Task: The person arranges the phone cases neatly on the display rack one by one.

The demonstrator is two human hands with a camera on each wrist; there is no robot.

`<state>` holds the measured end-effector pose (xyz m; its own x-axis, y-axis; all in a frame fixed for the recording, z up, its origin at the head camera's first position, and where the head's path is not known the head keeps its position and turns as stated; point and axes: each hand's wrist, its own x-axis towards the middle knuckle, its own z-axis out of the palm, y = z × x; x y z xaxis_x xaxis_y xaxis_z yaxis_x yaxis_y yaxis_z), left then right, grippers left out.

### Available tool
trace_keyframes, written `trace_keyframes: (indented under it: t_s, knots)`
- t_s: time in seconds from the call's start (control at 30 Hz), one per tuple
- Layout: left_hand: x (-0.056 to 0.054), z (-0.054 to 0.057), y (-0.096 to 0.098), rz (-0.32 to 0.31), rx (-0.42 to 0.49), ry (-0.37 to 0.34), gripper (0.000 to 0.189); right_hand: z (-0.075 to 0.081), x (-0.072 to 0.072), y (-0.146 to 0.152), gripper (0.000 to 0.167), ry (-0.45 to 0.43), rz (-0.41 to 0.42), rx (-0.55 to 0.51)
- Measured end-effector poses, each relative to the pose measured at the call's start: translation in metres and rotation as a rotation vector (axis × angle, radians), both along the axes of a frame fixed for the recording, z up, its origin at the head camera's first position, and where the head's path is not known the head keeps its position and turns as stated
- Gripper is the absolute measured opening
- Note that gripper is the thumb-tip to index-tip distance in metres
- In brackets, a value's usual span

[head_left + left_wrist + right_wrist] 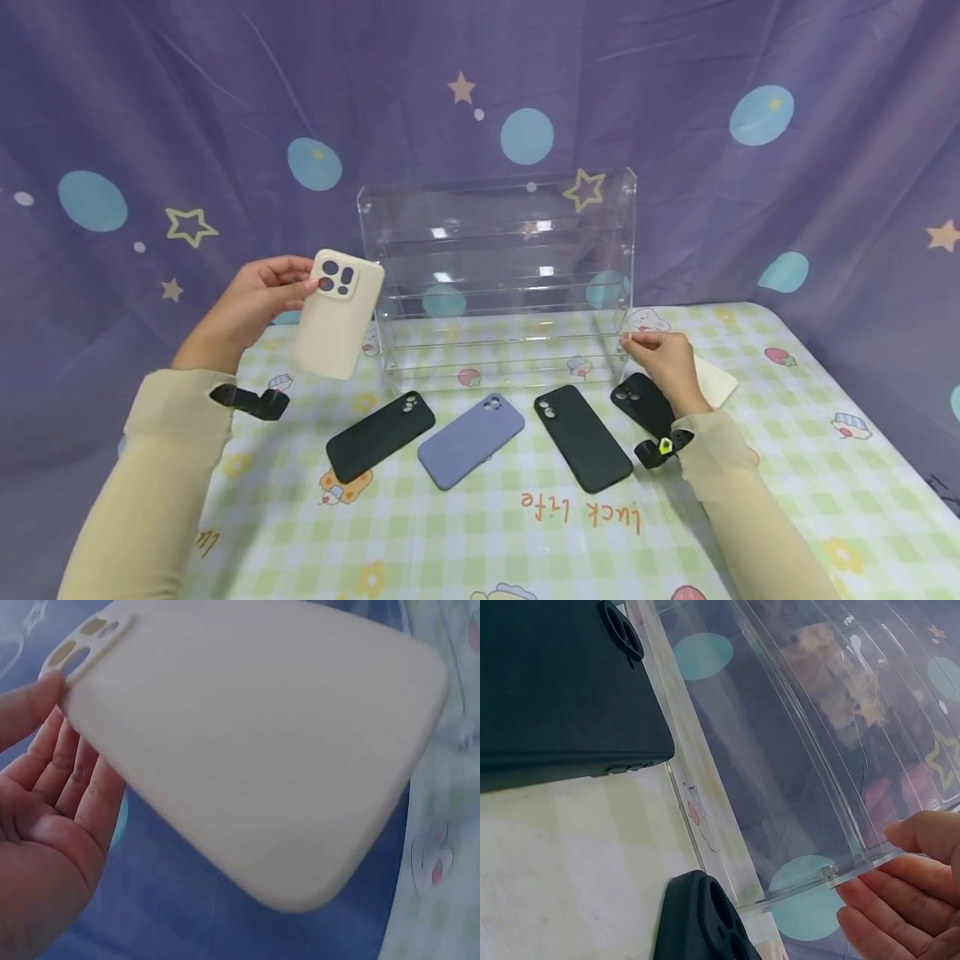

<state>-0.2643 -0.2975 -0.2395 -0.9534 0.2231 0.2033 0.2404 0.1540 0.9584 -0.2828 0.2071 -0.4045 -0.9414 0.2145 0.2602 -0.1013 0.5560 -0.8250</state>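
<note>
My left hand (258, 296) pinches a cream phone case (337, 333) by its camera end and holds it up at the left of a clear acrylic display rack (502, 290). In the left wrist view, the thumb presses beside the camera cutouts and the fingers lie behind the case. My right hand (663, 362) grips the front edge of the rack's right side panel, thumb on one face and fingers on the other, as the right wrist view shows. Below that hand lies a black case (637, 396), partly hidden by the wrist.
Before the rack lie a black case (381, 437), a lavender-blue case (471, 442) and another black case (583, 439). A cream flat item (716, 382) is half hidden behind the right hand. A checked cloth (510, 550) covers the table; a purple curtain (420, 50) hangs behind.
</note>
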Motion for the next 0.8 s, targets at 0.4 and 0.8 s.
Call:
trace_keyframes:
  t_s: [0.4,0.8]
  knots:
    - [-0.012,0.019,0.074,-0.004,0.13,-0.033,0.013,-0.005,-0.002,0.001,0.027,0.013,0.012,-0.068]
    - [-0.054,0.027,0.145,0.111,0.258,0.028,0.011,-0.008,0.002,0.005,0.023,0.06,-0.012,-0.016]
